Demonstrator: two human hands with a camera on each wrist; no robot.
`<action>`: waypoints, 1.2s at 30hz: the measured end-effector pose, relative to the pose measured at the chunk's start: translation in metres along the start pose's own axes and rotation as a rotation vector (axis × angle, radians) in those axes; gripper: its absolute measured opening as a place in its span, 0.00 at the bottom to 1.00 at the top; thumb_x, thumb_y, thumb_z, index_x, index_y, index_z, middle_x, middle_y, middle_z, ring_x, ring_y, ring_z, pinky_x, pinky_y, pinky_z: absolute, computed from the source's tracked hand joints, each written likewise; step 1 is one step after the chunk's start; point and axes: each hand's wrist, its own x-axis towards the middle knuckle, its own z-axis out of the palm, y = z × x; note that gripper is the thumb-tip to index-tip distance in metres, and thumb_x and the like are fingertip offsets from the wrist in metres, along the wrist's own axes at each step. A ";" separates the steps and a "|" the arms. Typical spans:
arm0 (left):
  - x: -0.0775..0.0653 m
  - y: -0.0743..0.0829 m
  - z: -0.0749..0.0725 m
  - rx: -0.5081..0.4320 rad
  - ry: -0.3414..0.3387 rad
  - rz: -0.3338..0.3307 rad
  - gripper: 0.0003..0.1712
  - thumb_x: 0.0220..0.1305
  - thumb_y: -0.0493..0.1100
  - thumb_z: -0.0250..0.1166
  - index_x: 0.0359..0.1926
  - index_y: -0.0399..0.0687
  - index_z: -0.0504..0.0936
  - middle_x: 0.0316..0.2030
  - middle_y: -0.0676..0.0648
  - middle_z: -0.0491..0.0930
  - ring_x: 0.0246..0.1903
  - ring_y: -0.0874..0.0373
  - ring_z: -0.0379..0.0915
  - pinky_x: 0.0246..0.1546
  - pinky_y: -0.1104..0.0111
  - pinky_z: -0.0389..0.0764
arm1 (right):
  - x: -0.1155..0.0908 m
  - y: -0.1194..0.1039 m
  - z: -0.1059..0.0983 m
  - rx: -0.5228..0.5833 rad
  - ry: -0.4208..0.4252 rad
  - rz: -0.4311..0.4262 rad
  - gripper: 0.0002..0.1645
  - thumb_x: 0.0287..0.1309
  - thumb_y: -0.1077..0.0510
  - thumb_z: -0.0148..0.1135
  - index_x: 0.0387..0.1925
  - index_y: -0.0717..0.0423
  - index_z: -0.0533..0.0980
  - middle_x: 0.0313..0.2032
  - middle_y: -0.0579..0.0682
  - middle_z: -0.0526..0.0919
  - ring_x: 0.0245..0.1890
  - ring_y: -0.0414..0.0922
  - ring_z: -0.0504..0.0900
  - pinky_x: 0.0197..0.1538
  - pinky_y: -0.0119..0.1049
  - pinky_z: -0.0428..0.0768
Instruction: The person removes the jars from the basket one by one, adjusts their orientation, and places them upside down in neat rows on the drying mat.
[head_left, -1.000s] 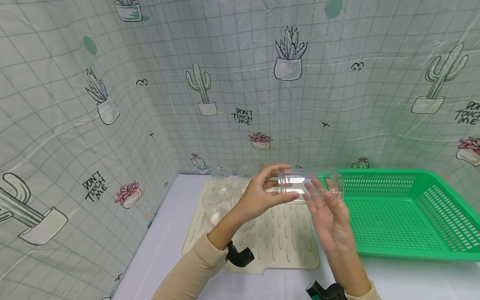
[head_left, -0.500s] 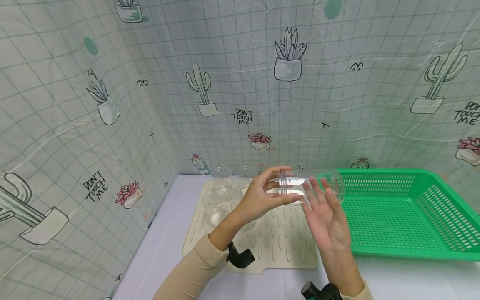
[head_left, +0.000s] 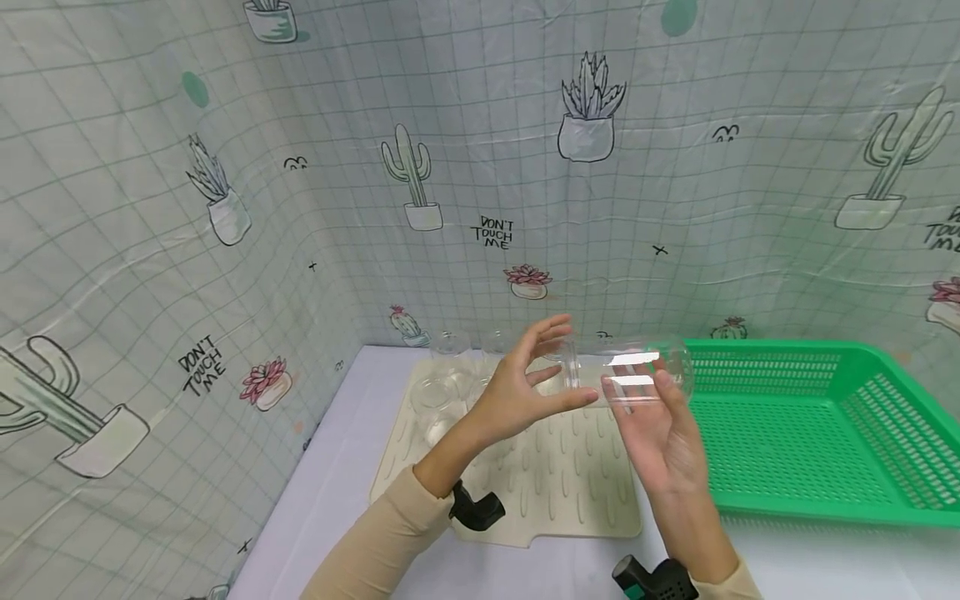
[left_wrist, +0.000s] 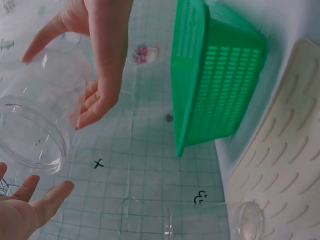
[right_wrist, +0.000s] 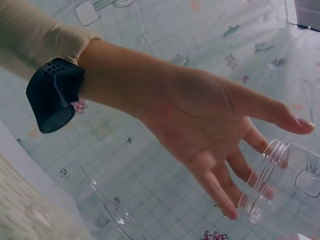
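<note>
A clear, threaded-mouth jar (head_left: pixel 596 362) lies sideways in the air, its mouth to the left. My right hand (head_left: pixel 660 442) holds it near the base, thumb in front and fingers behind the clear wall. The left wrist view shows that right hand (left_wrist: pixel 106 47) curved about the jar (left_wrist: pixel 30 112). Around the mouth end my left hand (head_left: pixel 513 396) has its fingers spread and thumb extended. In the right wrist view the left hand (right_wrist: pixel 210 122) appears with loose, straight fingers by the rim; contact there is hard to tell.
Several clear jars (head_left: pixel 433 392) stand on the left part of a cream ridged mat (head_left: pixel 570 492). A green plastic basket (head_left: pixel 780 442) sits to the right on the white-covered table (head_left: pixel 315 492). A printed curtain (head_left: pixel 465 175) hangs behind and at the left.
My left fingers have spread and lifted from the jar's mouth end. The right fingers and thumb have come round the base end. The head view has shifted slightly.
</note>
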 end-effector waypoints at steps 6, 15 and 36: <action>-0.005 0.004 -0.012 0.129 0.042 0.032 0.45 0.53 0.40 0.69 0.68 0.51 0.53 0.65 0.53 0.57 0.64 0.55 0.53 0.61 0.56 0.61 | 0.007 -0.004 -0.001 -0.033 -0.060 -0.007 0.18 0.61 0.64 0.51 0.52 0.55 0.60 0.57 0.54 0.64 0.66 0.53 0.53 0.68 0.47 0.47; -0.019 -0.011 -0.039 0.282 0.163 -0.007 0.46 0.51 0.49 0.70 0.68 0.59 0.55 0.66 0.60 0.56 0.64 0.62 0.52 0.62 0.62 0.58 | 0.016 -0.008 -0.003 -0.149 0.005 -0.012 0.26 0.61 0.67 0.51 0.58 0.53 0.57 0.60 0.54 0.60 0.65 0.54 0.55 0.67 0.46 0.53; -0.079 -0.048 -0.097 0.410 0.347 -0.227 0.50 0.52 0.49 0.69 0.70 0.55 0.49 0.68 0.50 0.49 0.67 0.47 0.43 0.62 0.45 0.52 | 0.028 -0.001 -0.025 -0.485 0.080 0.052 0.32 0.62 0.65 0.51 0.63 0.52 0.50 0.63 0.55 0.55 0.64 0.52 0.58 0.66 0.47 0.55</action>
